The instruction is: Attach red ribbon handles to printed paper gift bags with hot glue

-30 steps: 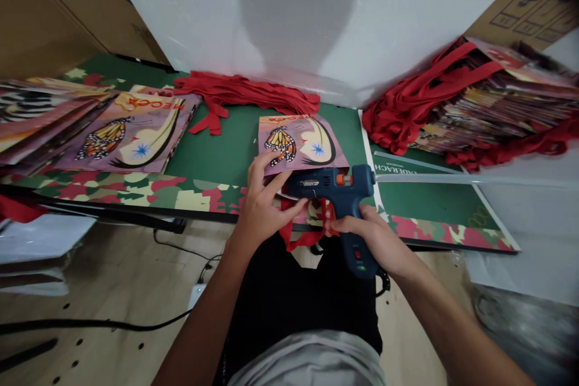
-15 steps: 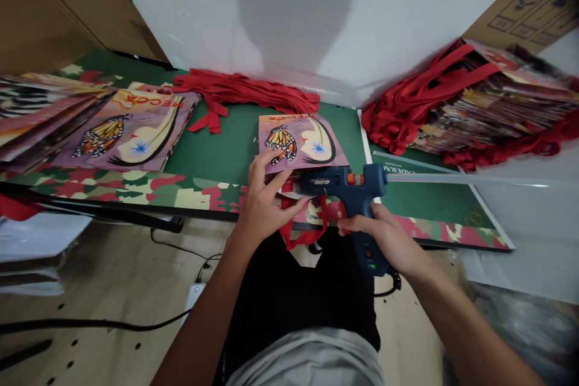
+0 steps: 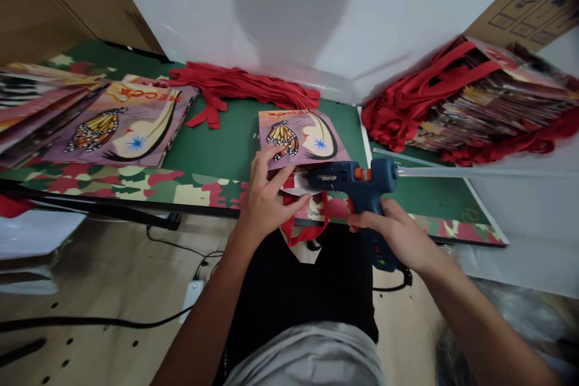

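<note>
A printed paper bag [image 3: 304, 140] with a butterfly picture lies at the middle of the table, its mouth towards me. My left hand [image 3: 266, 199] holds the mouth apart at its left side, with fingers on the printed panel and the thumb at the lower edge. A red ribbon handle [image 3: 312, 232] hangs from the lower edge over the table's front. My right hand [image 3: 393, 232] is wrapped round the grip of a blue hot glue gun [image 3: 377, 184]. The gun's front end points left into the bag's mouth; its tip is hidden. A long clear glue stick [image 3: 452, 173] sticks out behind the gun.
Flat printed bags [image 3: 122, 123] are stacked on the left. A bundle of red ribbons [image 3: 253, 85] lies along the back. At right stands a thick pile of bags with red handles [image 3: 493, 99]. The green table [image 3: 217, 154] has a camouflage-patterned edge. A cable [image 3: 90, 322] crosses the floor.
The glue gun in my right hand has shifted slightly to the right, more of the bag's white inside showing. My left hand keeps its hold on the bag.
</note>
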Available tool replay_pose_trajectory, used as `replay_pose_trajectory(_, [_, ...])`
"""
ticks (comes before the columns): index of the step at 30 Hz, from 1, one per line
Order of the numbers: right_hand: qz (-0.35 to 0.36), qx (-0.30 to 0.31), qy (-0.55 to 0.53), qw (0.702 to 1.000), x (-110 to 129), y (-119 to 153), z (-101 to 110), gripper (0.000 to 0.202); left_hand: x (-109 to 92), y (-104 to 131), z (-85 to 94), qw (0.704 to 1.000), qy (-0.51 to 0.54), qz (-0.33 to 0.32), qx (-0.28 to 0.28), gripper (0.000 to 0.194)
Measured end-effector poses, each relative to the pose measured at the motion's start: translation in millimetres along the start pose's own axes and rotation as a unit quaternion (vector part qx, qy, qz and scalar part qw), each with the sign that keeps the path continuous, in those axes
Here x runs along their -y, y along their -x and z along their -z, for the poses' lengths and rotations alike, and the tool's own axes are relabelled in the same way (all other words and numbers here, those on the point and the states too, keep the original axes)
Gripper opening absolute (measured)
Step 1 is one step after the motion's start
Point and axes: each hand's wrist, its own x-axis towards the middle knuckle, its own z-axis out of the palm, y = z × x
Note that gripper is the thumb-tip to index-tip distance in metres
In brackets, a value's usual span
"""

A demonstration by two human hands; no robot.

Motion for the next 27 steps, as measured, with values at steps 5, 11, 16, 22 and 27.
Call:
replay_pose_trajectory(5, [-0.017,-0.029,0.067,0.997,1.6,2.8,4.1,0.025,0.5,0.7,-0.6,1.0,0.005,0.002,0.004,0.05])
replay_pose_trajectory(11, [-0.056,-0.069,0.105,0.99,1.8,7.2,9.2,0.031,-0.5,1.5,-0.7,1.0,0.006,0.012,0.007,0.049])
replay_pose_trajectory(16, [-0.047,-0.089,0.116,0.988,6.0,10.5,8.0,0.026,-1.6,1.8,-1.3,1.0,0.013,0.023,0.013,0.048])
replay_pose_trajectory(22, [-0.029,-0.057,0.143,0.988,13.3,14.2,10.0,0.025,-1.5,2.6,-4.9,0.999,0.023,0.029,0.004,0.047])
replay_pose_trajectory(27, [-0.01,-0.075,0.181,0.981,19.7,18.8,7.9,0.023,-0.8,4.6,-7.8,0.999,0.022,0.031,0.006,0.045])
